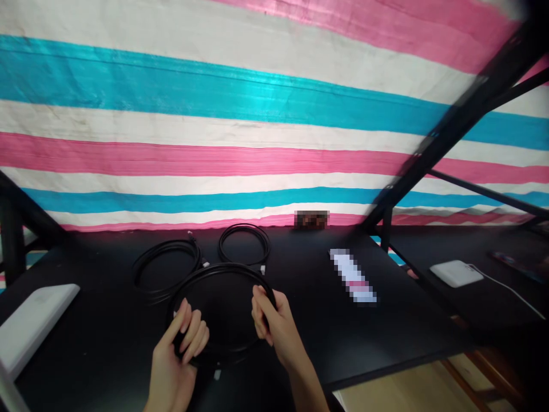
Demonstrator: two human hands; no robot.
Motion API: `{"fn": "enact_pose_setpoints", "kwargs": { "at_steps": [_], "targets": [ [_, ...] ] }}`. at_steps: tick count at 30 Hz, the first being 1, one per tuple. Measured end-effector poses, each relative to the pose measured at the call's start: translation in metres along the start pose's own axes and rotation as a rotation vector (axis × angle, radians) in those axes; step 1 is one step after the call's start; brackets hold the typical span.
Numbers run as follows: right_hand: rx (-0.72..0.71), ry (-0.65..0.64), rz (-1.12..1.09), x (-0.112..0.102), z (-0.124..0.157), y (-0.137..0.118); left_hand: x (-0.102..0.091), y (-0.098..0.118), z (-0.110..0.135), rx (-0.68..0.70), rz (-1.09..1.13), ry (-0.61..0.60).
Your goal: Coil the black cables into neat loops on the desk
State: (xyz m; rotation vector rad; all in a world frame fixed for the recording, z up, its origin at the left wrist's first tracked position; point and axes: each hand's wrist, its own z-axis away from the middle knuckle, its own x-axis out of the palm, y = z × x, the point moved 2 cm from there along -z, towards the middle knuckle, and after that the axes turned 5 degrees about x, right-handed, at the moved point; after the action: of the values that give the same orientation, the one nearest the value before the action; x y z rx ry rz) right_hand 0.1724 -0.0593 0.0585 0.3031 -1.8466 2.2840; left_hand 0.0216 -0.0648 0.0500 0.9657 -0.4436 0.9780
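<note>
Two hands hold one big black cable ring (214,269) near the front edge of the black worktop (321,320), about in the middle of that edge. The left hand (182,343) is on the left side of the ring. Its fingers (193,335) are curled shut over the cable. The right hand (272,323) is on the right side of the ring. Its fingers (259,317) are wrapped tight around the cable too. The ring is round and sits between the two hands. I cannot tell if it lies flat on the worktop or is lifted a bit. A small white plug (217,375) shows just under the ring, at the front edge.

Behind the held ring lie two more black cable rings. The left one (141,269) is just behind it and looks like it touches it. The small one (244,226) is closer to the back edge.

A flat white box (34,320) rests at the left edge of the worktop. Another white box (456,273) with a white wire (506,289) sits on the next worktop to the right. A big sheet (214,143) with pink, blue and white stripes hangs behind the back edge. A black bar (450,126) slants up on the right.
</note>
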Motion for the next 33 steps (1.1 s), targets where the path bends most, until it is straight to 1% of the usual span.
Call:
{"fn": "enact_pose_setpoints", "kwargs": {
  "at_steps": [2, 7, 11, 14, 19, 21, 25, 28, 33],
  "targets": [
    [-0.004, -0.011, -0.071, -0.002, -0.001, 0.003, 0.002, -0.002, -0.001, -0.03, 0.01, 0.002],
    [-0.018, 0.001, -0.187, -0.004, -0.002, 0.006, 0.006, -0.004, -0.001, -0.028, 0.004, -0.084],
    [0.023, 0.002, -0.228, -0.006, -0.002, 0.005, 0.007, -0.003, 0.004, -0.028, -0.01, -0.133],
    [0.035, -0.007, -0.22, -0.006, -0.002, 0.006, 0.007, -0.003, 0.006, -0.049, 0.004, -0.138],
    [0.0, -0.031, -0.142, -0.001, -0.003, 0.009, 0.009, -0.003, 0.002, -0.022, 0.065, -0.022],
    [-0.013, -0.029, -0.089, 0.003, -0.005, 0.011, 0.011, -0.001, 0.001, -0.018, 0.086, 0.0],
    [-0.007, -0.006, -0.006, 0.011, -0.008, 0.016, 0.016, 0.005, 0.001, 0.0, 0.139, -0.054],
    [-0.051, -0.016, 0.044, 0.014, -0.008, 0.016, 0.019, 0.007, 0.0, 0.019, 0.145, -0.102],
    [-0.087, -0.026, 0.037, 0.016, -0.007, 0.016, 0.022, 0.001, -0.005, 0.099, 0.171, -0.139]
  ]
}}
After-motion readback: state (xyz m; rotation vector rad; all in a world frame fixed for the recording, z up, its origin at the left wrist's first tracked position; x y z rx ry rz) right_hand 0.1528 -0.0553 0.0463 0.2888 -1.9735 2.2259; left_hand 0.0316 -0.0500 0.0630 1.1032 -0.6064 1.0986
